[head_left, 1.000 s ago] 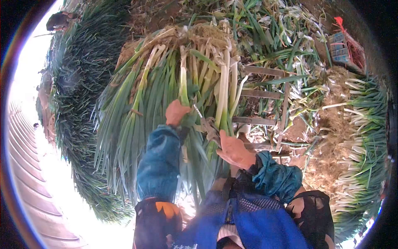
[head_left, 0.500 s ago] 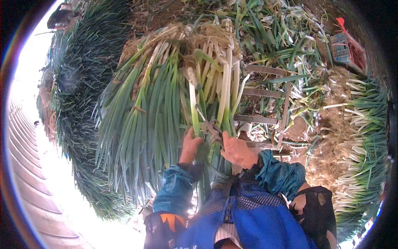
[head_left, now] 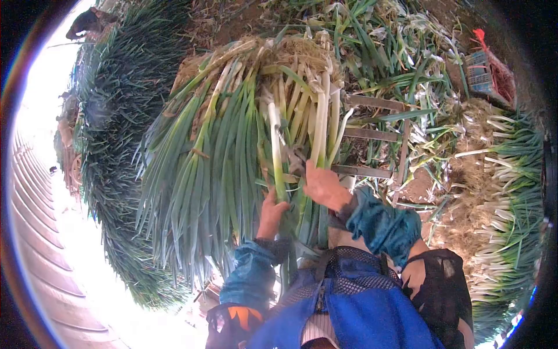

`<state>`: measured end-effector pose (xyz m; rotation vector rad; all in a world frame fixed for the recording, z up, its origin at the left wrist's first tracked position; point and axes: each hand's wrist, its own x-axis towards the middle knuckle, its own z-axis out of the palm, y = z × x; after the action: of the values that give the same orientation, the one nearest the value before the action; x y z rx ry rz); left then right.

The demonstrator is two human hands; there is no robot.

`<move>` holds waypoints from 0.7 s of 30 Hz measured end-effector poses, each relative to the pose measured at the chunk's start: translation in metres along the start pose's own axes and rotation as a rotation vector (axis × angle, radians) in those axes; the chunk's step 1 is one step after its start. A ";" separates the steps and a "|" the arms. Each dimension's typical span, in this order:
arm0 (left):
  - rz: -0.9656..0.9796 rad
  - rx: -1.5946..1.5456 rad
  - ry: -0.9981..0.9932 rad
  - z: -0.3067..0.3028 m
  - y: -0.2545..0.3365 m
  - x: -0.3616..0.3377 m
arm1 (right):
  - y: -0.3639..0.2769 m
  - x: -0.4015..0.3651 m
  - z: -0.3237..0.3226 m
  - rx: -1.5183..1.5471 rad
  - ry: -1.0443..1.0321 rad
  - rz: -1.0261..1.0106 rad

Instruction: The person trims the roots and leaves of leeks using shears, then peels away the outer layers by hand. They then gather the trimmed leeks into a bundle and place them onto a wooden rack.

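Observation:
My left hand (head_left: pixel 271 215) is closed around the green part of a long green onion (head_left: pixel 275 139), its white stem pointing away from me. My right hand (head_left: pixel 326 183) grips a dark metal hand tool (head_left: pixel 295 160), blurred, whose thin end lies against the side of that stem. Its exact kind I cannot tell. Both hands are over a heap of green onions (head_left: pixel 218 151) with roots at the far end and leaves hanging toward me. More thick white stems (head_left: pixel 319 119) stand close beyond my right hand.
Slatted wooden bars (head_left: pixel 372 134) lie right of the heap, among scattered leaf scraps (head_left: pixel 401 52). A long row of green onions (head_left: pixel 503 203) runs down the right side. A blue and red crate (head_left: pixel 489 75) stands at far right. Dense green leaves (head_left: pixel 116 116) line the left.
My right hand and the tool have moved up along the stem, away from my body. My left hand has dropped slightly toward me, still on the same green onion, whose white stem shows more.

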<state>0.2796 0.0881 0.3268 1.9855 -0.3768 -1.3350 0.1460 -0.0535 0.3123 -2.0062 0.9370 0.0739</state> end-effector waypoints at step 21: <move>0.300 0.857 -0.142 0.052 0.007 0.034 | 0.048 -0.029 -0.022 -0.139 -0.026 0.180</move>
<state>0.2488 0.0434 0.2966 2.3476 -1.4470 -1.2198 0.0879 -0.0678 0.3034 -2.0376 1.1202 0.2711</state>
